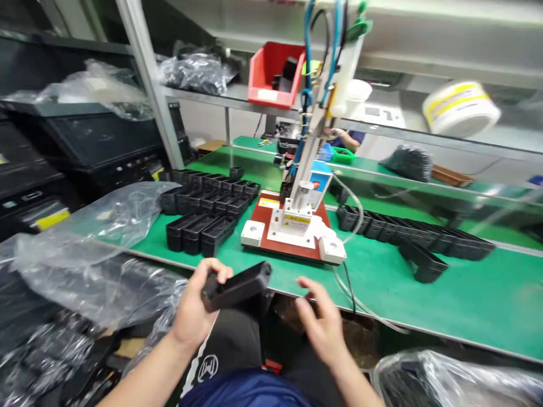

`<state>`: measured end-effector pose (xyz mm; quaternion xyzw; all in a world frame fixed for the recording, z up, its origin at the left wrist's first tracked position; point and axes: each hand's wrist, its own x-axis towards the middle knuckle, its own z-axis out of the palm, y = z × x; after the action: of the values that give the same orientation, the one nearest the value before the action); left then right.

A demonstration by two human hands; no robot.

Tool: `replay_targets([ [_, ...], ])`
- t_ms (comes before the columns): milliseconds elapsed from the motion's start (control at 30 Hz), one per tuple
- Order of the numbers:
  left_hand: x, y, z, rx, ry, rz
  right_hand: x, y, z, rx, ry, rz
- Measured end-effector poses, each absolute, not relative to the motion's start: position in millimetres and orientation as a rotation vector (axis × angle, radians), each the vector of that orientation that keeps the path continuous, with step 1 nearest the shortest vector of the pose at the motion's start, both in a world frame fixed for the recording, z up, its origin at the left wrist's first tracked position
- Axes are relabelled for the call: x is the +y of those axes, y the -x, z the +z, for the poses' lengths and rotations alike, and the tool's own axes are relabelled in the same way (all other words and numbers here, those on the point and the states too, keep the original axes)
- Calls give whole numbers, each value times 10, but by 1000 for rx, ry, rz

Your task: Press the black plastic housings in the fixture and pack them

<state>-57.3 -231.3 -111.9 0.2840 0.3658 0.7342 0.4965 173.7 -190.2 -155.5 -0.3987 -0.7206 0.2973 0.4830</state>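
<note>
My left hand (198, 305) is closed around one end of a black rectangular plastic housing (244, 284), which I hold over my lap before the table's front edge. To the right of its free end, my right hand (320, 316) hangs in the air with fingers apart and nothing in them. Behind the housing stands a press-like fixture (297, 217) with a reddish-brown base and white blocks. Several black open boxes (201, 229) sit in rows left of the fixture. On its right, more black pieces (394, 229) form a row, with a single piece (422, 261) lying in front.
The green table (479, 299) runs across the view. Clear plastic sheeting (106, 226) drapes over its left side, and a plastic bag (458, 379) lies at lower right. A red bin (276, 73) and a tape roll (460, 108) rest on the shelf. A co-worker's arm (350, 140) shows behind.
</note>
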Motion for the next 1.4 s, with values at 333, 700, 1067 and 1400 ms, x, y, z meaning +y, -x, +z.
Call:
replay_targets([
  [333, -2302, -337, -1565, 1018, -1298, 1459, -2070, -1449, -1556, -1393, 917, 1140],
  [700, -2152, 81, -1099, 1225, -1406, 1323, -1940, -1708, -1312, -1935, 1006, 963],
  [1067, -1147, 168, -587, 927, -1532, 1625, -928, -1870, -674, -1558, 698, 1031],
  [1400, 155, 28, -136, 1041, -1585, 1767, 305, -1772, -132, -1628, 763, 674],
])
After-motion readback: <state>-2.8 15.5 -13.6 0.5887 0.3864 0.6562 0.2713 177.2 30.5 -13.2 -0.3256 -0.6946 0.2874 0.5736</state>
